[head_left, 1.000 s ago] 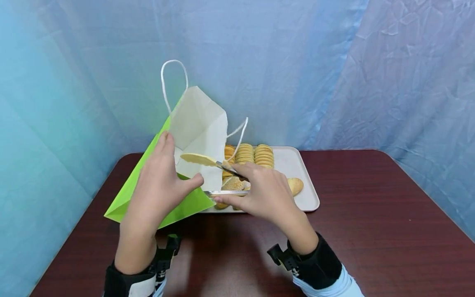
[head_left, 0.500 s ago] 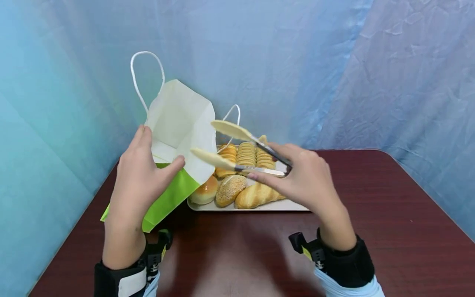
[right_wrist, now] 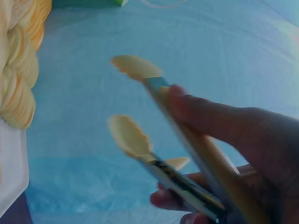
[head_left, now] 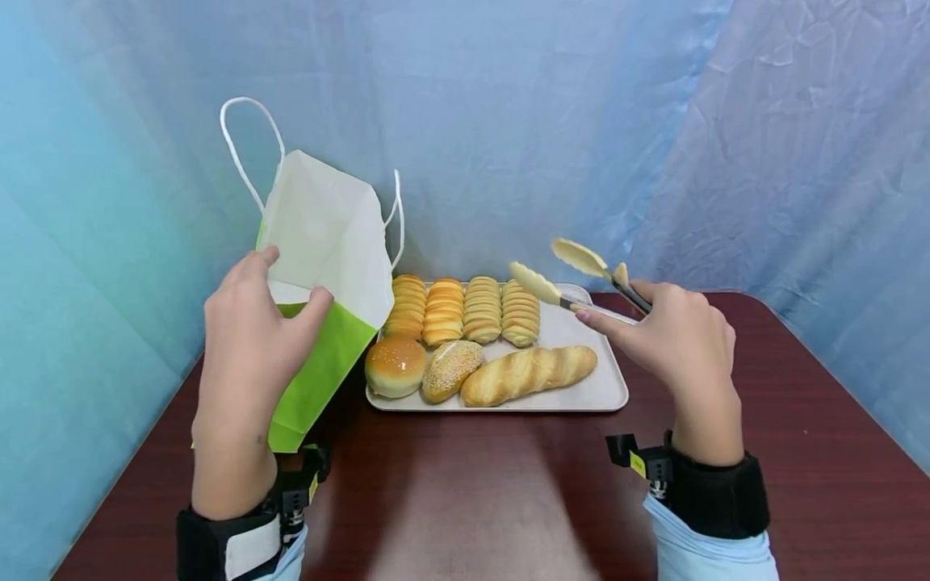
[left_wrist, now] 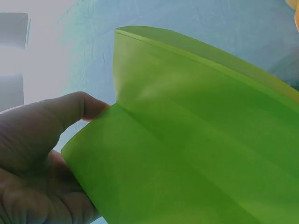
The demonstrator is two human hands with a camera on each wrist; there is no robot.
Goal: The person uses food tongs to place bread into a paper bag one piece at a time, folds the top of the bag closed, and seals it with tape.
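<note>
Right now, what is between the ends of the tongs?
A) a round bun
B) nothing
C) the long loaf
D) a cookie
B: the tongs in the right hand are spread apart with only air between the tips, above the tray, where the breads lie.

No legible text or labels

A dark reddish-brown wooden counter (head_left: 763, 387) with rounded corners stands against crinkled blue cloth (head_left: 654, 121) hung as a backdrop on all sides. Even light gives soft glare on the wood.
</note>
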